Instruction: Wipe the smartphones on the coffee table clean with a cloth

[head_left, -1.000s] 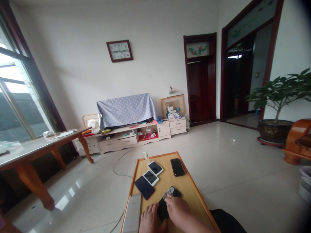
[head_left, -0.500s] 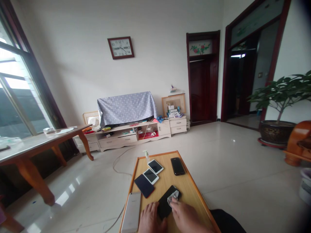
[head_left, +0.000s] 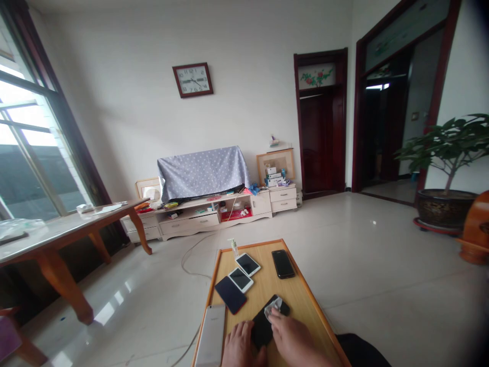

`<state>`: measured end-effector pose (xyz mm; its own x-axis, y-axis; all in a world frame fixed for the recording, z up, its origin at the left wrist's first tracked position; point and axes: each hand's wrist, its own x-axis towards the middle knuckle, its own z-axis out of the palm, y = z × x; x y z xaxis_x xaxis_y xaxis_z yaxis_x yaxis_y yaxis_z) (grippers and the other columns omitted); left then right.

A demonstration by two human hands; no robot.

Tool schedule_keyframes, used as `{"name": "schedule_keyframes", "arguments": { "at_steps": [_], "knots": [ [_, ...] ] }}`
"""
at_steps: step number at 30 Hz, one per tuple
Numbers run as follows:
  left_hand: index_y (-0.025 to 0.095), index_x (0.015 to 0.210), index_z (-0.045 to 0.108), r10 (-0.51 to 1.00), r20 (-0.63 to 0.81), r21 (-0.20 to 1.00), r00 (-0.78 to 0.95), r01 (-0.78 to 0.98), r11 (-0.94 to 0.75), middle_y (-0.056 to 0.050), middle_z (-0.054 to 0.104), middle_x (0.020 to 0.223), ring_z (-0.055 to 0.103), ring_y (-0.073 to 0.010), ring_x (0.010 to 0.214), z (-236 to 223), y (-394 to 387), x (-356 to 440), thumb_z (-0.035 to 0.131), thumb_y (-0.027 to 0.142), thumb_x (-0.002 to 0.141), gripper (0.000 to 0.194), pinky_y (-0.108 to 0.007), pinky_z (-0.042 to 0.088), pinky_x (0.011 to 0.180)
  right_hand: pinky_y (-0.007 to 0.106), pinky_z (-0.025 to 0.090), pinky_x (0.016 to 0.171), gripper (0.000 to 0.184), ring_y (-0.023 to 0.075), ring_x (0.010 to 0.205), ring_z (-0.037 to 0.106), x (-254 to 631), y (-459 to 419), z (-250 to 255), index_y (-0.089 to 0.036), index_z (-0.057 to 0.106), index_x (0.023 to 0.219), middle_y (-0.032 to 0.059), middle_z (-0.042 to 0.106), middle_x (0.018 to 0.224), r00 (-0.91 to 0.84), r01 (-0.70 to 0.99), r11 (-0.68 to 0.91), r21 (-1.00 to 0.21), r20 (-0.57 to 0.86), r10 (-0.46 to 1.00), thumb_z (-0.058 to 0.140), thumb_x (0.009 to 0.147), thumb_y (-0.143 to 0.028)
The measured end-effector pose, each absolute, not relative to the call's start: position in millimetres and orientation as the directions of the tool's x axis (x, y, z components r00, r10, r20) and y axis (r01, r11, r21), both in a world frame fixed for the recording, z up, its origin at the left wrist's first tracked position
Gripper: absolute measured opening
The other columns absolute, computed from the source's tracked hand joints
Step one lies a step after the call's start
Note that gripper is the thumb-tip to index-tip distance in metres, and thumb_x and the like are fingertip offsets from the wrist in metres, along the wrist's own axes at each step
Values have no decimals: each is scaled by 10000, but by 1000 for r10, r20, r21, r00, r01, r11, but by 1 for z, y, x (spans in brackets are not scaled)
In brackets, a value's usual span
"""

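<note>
1. Since the earlier frame, the head view has drifted slightly, and I see the crumpled pale wipe point(head_left: 273, 307) sitting a little farther up the black phone point(head_left: 261, 329), with both hands almost where they were.
2. On the head view, I read the left hand point(head_left: 241, 345) as lying over the phone's near end, fingers curled against it. I can't tell whether it is gripping or only steadying.
3. The right hand point(head_left: 290, 340) is closed on the wipe, pressing it onto the phone's far half. The phone lies flat on the wooden table point(head_left: 250, 243), directly between the hands.
4. Ahead of the hands lie a black smartphone point(head_left: 283, 264), two white smartphones point(head_left: 247, 264) point(head_left: 240, 280) and a navy phone point(head_left: 229, 294). A small pump bottle point(head_left: 233, 247) stands farther ahead, and a silver phone point(head_left: 209, 336) lies just beyond the left hand.
5. My judgement is that wiping the black phone is the step in hand. The next move calls for sweeping the wipe across the uncovered glass while the left hand keeps the phone from sliding.
</note>
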<state>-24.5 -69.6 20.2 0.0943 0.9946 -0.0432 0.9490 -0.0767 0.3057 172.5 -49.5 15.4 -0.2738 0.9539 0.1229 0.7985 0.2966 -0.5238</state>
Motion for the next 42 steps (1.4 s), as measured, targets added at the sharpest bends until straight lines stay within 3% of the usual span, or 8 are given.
{"name": "schedule_keyframes", "arguments": {
  "at_steps": [5, 14, 24, 35, 42],
  "knots": [
    [214, 1330, 596, 995, 38, 327, 92, 940, -99, -85, 626, 1384, 526, -245, 1307, 17, -71, -25, 569, 413, 724, 638, -351, 371, 1099, 296, 450, 1078, 500, 211, 1295, 593, 188, -63, 8, -264, 604, 1414, 65, 576, 1465, -288, 784, 309, -538, 126, 949, 409, 954, -284],
    [230, 1356, 583, 995, -43, 312, 93, 947, -76, -74, 591, 1438, 495, -260, 1347, 24, -70, -24, 589, 419, 694, 689, -356, 363, 1116, 309, 412, 1105, 467, 212, 1335, 557, 161, -19, 22, -228, 647, 1359, 101, 624, 1413, -228, 811, 249, -530, 107, 968, 402, 965, -271],
    [223, 1380, 567, 994, -55, 302, 90, 951, -70, -89, 578, 1460, 483, -273, 1367, 22, -69, -26, 585, 399, 690, 712, -381, 353, 1136, 296, 430, 1092, 502, 216, 1308, 583, 191, -57, 0, -252, 614, 1405, 61, 563, 1480, -249, 782, 272, -560, 120, 961, 419, 943, -285],
    [235, 1376, 576, 992, -74, 287, 100, 955, -75, -76, 580, 1461, 480, -270, 1376, 26, -66, -25, 593, 404, 680, 716, -362, 366, 1127, 330, 423, 1097, 465, 221, 1330, 562, 167, -11, 27, -247, 648, 1358, 81, 592, 1450, -188, 827, 195, -527, 68, 980, 443, 940, -240],
    [210, 1400, 554, 991, -86, 283, 103, 956, -75, -89, 568, 1472, 471, -270, 1386, 22, -66, -26, 579, 402, 707, 720, -371, 357, 1140, 295, 424, 1091, 491, 208, 1336, 556, 186, -42, 9, -238, 610, 1405, 64, 554, 1490, -207, 813, 227, -536, 99, 973, 412, 957, -261]
  ]
}}
